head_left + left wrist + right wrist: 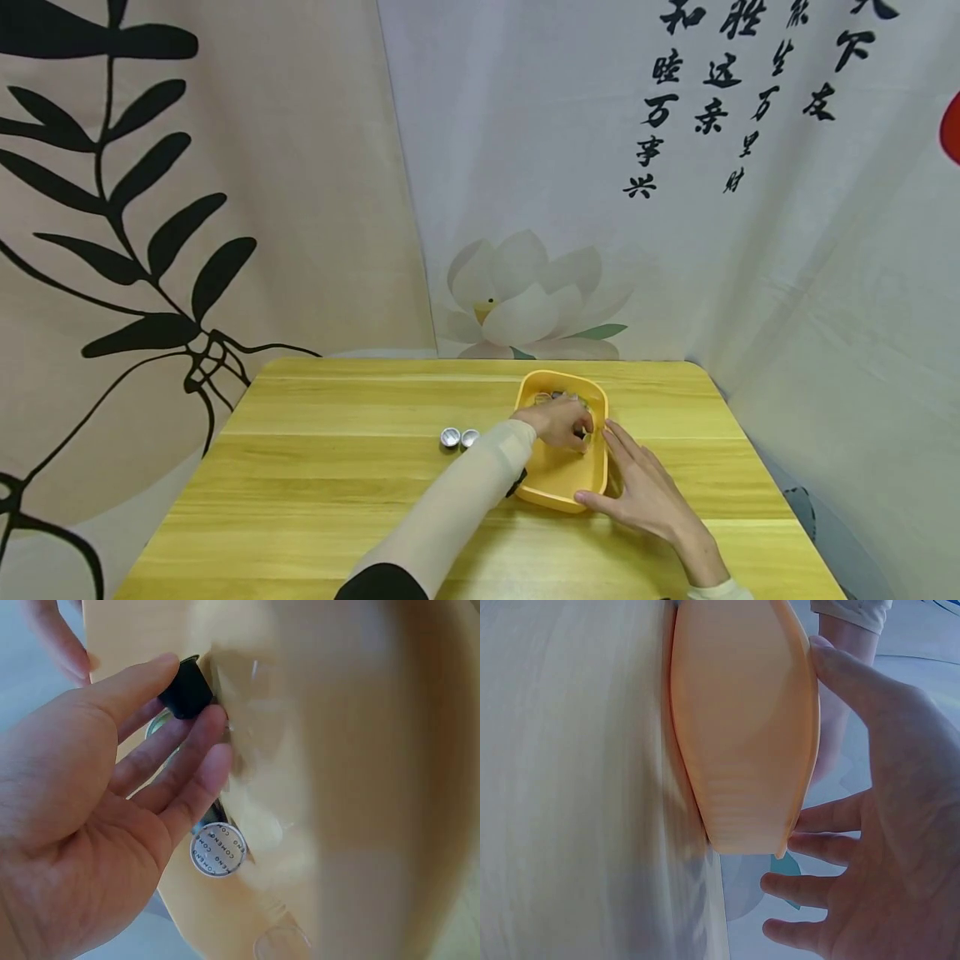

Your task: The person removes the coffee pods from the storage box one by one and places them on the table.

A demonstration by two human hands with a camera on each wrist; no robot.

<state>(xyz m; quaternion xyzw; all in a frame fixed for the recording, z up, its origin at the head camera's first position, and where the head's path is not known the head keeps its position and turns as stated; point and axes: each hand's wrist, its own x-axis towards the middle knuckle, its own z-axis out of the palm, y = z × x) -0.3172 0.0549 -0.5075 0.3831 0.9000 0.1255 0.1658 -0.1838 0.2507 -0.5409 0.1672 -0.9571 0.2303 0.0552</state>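
My left hand [558,422] reaches into a yellow plastic tray [558,479]. In the left wrist view its thumb and fingers pinch a dark coffee capsule [187,690] above the tray floor. A second capsule, with a printed foil lid [219,850], lies just below the fingertips, and a greenish round one is partly hidden behind the fingers. My right hand [648,492] rests against the tray's right side, fingers spread and fairly straight. In the right wrist view the thumb touches the tray's rim [814,712] and the index and middle fingertips are at its far end.
Two silver-topped capsules [450,438] stand side by side on the wooden table [337,492], left of the tray. More small items lie at the tray's far end, partly covered by my left hand. A printed cloth [525,208] hangs behind the table's back edge.
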